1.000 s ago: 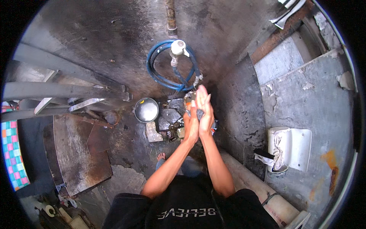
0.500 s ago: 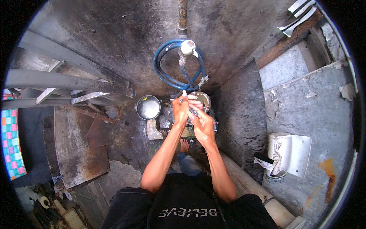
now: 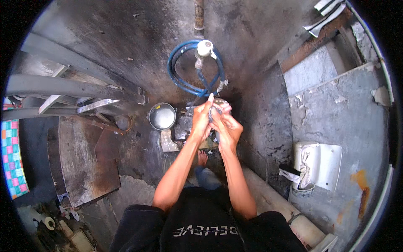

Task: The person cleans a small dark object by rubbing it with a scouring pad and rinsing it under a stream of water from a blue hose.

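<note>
1. While I watch from a distance, the stained wall [image 3: 126, 25] fills most of my view, carrying the pipe [image 3: 199, 17] and the tap [image 3: 205, 48].
2. To the left is a worn brown board [image 3: 86, 159]; I cannot tell whether it lies flat or leans.
3. I see the blue hose [image 3: 173, 71] looped around the tap, probably to gather its length out of the way.
4. Below it, the left hand [image 3: 200, 120] and right hand [image 3: 230, 128] are clasped on a small grey piece [image 3: 215, 114], likely so that it cannot slip.
5. Left of the hands is a round metal bowl [image 3: 162, 126], presumably set aside yet within reach.
6. Just beside the bowl lies a pale block [image 3: 168, 142].
7. Smallest, the grey piece sits between the fingers, too covered and blurred for me to identify.
</note>
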Motion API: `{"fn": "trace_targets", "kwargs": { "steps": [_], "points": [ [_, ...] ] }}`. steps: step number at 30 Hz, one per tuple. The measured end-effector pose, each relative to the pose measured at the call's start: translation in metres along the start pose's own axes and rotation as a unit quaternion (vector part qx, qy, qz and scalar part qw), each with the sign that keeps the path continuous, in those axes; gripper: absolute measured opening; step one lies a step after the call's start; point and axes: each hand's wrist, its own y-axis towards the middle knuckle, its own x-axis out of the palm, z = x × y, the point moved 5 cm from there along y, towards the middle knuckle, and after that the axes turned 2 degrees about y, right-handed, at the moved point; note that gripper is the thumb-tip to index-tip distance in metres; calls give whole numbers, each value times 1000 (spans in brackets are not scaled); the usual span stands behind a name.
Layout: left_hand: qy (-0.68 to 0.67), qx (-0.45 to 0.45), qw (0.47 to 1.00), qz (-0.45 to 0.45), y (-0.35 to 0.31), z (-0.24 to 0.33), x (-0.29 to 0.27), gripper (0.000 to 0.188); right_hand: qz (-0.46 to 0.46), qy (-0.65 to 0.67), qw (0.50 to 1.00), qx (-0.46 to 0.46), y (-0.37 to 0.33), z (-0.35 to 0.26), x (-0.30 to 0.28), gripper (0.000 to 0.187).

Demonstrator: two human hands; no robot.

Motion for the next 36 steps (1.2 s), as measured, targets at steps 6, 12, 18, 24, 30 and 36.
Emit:
{"fn": "trace_targets", "kwargs": {
  "steps": [6,12,18,24,30,36],
  "points": [
    [56,22,997,-40,4,2,-5,41,-68,-209,960,-174,5,-7,25,29],
    [32,113,992,37,2,-2,-4,35,-58,-193,962,-186,-12,-3,25,22],
    [-116,35,992,16,3,7,-18,39,-225,-294,900,-231,-27,0,32,44],
    [-6,70,995,-74,4,45,23,35,-312,-423,838,-147,-82,65,20,28],
    [-22,-4,999,43,20,-30,-53,46,-72,332,931,134,22,46,-90,61],
    [-123,-297,947,-7,-64,-199,-64,74,-7,45,988,148,3,133,-147,52]
  ]
}}
